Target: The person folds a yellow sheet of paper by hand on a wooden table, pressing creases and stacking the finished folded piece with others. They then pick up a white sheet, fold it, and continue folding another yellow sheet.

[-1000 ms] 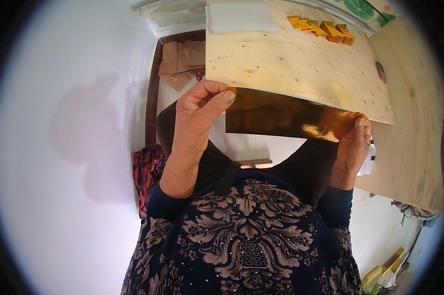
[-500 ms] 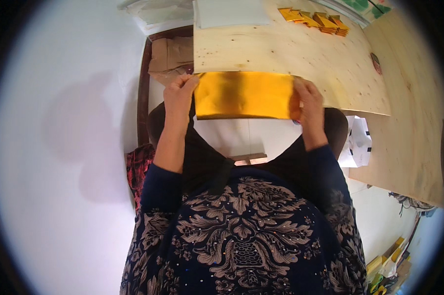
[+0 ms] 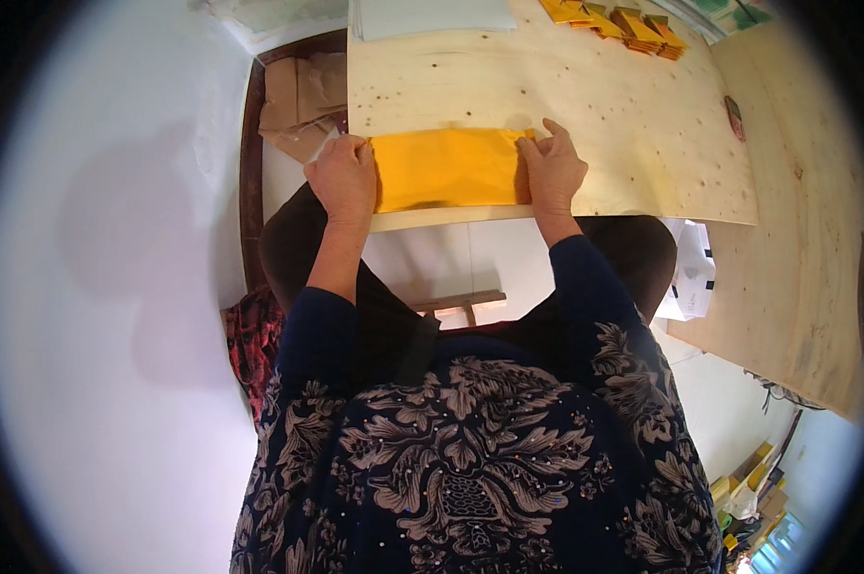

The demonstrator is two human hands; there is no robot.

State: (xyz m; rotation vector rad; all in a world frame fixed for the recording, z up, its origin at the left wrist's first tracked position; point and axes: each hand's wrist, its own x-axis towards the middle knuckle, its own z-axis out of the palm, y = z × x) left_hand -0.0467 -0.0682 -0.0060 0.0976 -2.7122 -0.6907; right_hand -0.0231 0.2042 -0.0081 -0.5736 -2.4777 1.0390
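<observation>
A shiny gold foil sheet (image 3: 451, 169), folded or cut to a wide rectangle, lies level at the near edge of the plywood table (image 3: 470, 91). My left hand (image 3: 343, 179) is closed on the sheet's left end, fingers curled in. At the right end, my right hand (image 3: 552, 170) pinches the foil between thumb and fingers, its index finger lifted a little. Whether the sheet has more than one layer I cannot tell.
Folded gold foil pieces (image 3: 633, 31) lie in stacks at the table's far right, with pale sheets (image 3: 432, 16) at the far left. A small red-and-dark object (image 3: 734, 118) rests near the right edge. Brown cardboard (image 3: 303, 100) is left of the table; a white bag (image 3: 690, 271) stands below right.
Both hands have brought the gold foil sheet slightly left and down onto the table's near edge. Its face has turned from upright and mirror-like to flatter and evenly lit.
</observation>
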